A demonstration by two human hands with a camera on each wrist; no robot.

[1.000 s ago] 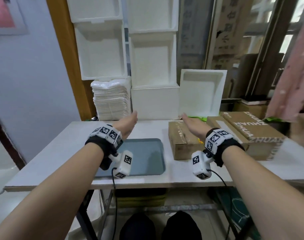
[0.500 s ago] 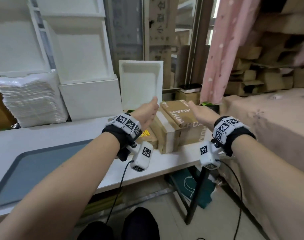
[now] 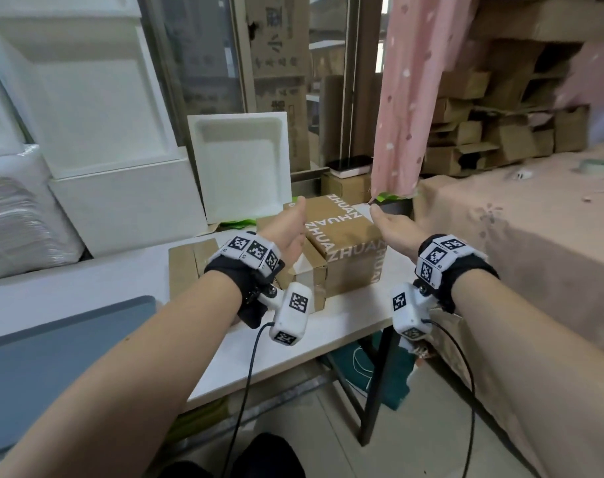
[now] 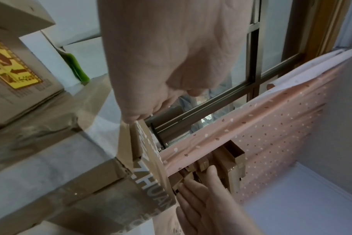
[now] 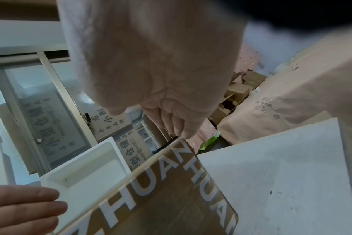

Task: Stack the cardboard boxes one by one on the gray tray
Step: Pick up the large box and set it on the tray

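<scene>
A brown cardboard box [image 3: 345, 246] printed ZHUAN stands at the right end of the white table [image 3: 128, 281]. My left hand [image 3: 288, 229] is open along the box's left side, fingertips [image 4: 131, 119] at its top edge. My right hand [image 3: 391, 224] is open on the box's right side, fingertips [image 5: 183, 133] by the far corner. Whether the palms press the box I cannot tell. A second box [image 3: 310, 274] sits against its left, and a flat taped box [image 3: 190, 263] lies further left. The gray tray [image 3: 52, 343] lies at the lower left, with nothing on the part in view.
White foam boxes [image 3: 121, 201] and a foam lid [image 3: 242, 163] stand along the back of the table. A pink curtain [image 3: 407, 98] hangs just behind the lettered box. A cloth-covered surface [image 3: 534, 236] is close on the right. The table edge lies just right of the box.
The view has swung right, away from the tray. Both hands have moved from over the tray and the flat box to either side of the lettered box.
</scene>
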